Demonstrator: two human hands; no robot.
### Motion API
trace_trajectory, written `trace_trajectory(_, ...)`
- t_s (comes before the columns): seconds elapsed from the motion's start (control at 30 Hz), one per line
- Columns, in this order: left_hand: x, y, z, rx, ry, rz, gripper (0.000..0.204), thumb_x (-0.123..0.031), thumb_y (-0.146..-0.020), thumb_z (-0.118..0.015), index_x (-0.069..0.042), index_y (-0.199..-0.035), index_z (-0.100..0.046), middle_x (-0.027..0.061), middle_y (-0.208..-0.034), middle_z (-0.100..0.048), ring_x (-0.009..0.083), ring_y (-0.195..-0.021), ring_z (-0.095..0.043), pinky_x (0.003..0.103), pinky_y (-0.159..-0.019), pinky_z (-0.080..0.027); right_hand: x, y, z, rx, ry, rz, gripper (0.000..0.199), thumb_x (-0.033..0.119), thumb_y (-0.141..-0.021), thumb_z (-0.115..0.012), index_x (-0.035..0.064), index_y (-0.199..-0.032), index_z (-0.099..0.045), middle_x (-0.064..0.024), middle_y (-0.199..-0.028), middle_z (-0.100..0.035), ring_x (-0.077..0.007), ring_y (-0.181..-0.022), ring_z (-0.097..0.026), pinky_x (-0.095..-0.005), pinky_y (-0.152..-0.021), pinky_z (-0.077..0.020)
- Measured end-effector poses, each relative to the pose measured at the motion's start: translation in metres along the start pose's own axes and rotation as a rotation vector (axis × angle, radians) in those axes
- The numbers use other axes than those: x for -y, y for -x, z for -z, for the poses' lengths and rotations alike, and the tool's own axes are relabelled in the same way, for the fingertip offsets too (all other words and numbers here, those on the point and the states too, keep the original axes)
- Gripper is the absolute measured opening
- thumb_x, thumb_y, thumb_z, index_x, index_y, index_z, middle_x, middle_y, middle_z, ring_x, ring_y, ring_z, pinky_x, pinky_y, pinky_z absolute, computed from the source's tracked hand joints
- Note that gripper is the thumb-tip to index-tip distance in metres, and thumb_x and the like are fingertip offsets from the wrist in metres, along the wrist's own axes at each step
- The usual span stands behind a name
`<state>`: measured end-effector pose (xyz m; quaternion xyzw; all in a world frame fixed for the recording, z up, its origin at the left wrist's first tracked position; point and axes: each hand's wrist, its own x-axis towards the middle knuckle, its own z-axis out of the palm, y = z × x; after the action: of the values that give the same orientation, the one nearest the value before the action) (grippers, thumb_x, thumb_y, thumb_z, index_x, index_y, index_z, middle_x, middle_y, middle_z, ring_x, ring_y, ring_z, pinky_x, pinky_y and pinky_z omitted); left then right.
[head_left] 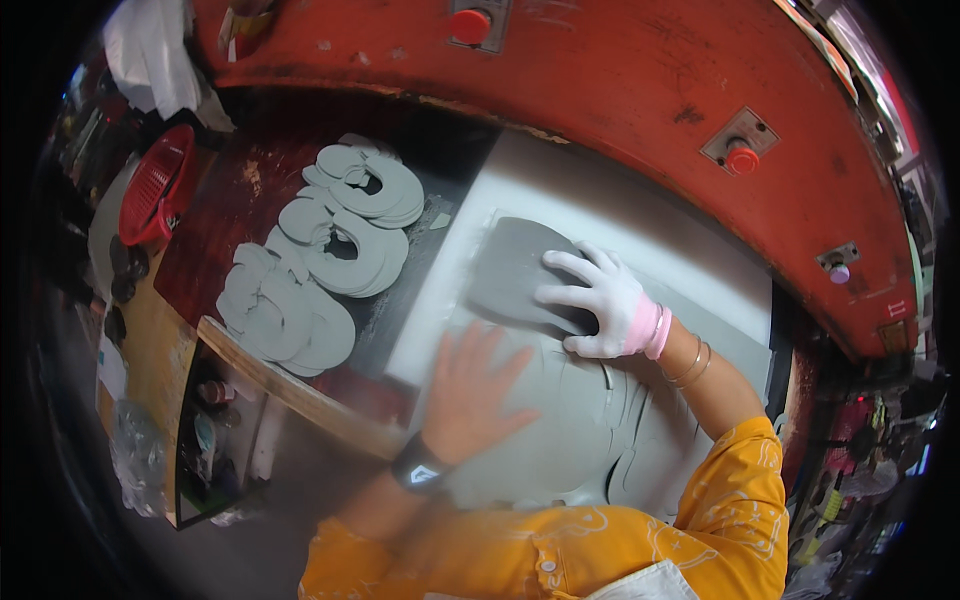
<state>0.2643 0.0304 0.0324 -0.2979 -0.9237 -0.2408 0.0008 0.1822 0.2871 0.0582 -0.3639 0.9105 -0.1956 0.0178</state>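
Note:
My right hand (600,300), in a white glove with a pink cuff, lies with fingers spread over a darker grey sheet piece (515,262) with a curved edge. Its fingertips touch that piece; whether they pinch any of it is hidden. Beneath is a large pale grey sheet (520,420) with curved cut lines, on a white board (440,310). My bare left hand (470,390), with a dark watch at the wrist, hovers at the sheet's left edge. It is blurred by motion, fingers apart, holding nothing.
Three overlapping piles of grey ring-like cutouts (345,250) lie left of the board. A red machine beam (620,90) with red push buttons (742,158) spans the far side. At the left are a red plastic basket (158,185) and a wooden edge (290,385) above an open compartment.

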Motion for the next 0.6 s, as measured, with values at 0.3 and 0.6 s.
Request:
trace_trajectory(0.3, 0.0043, 0.0014, -0.0012, 0.004, 0.055, 0.003, 0.069, -0.050, -0.074, -0.072, -0.019, -0.133, -0.056, 0.0176, -0.139, -0.043, 0.0395, -0.138, -0.029, 0.058, -0.115, -0.016, 0.0053, -0.0071, 0.0026, 0.027, -0.023, -0.019, 0.066, 0.029, -0.056, -0.075, 0.0214, -0.120, -0.064, -0.0144, -0.143, -0.043, -0.0490, -0.126, -0.038, -0.0557, -0.102, -0.0356)
trace_trajectory(0.6, 0.0026, 0.0002, 0.0022, -0.006, 0.088, 0.003, 0.069, -0.050, -0.074, -0.072, -0.019, -0.134, -0.055, 0.0172, -0.138, -0.042, 0.0397, -0.138, -0.029, 0.059, -0.114, -0.016, 0.0086, -0.0090, 0.0037, 0.033, 0.010, -0.031, 0.065, 0.030, -0.055, -0.076, 0.0217, -0.119, -0.064, -0.0146, -0.143, -0.043, -0.0491, -0.126, -0.039, -0.0559, -0.101, -0.0362)
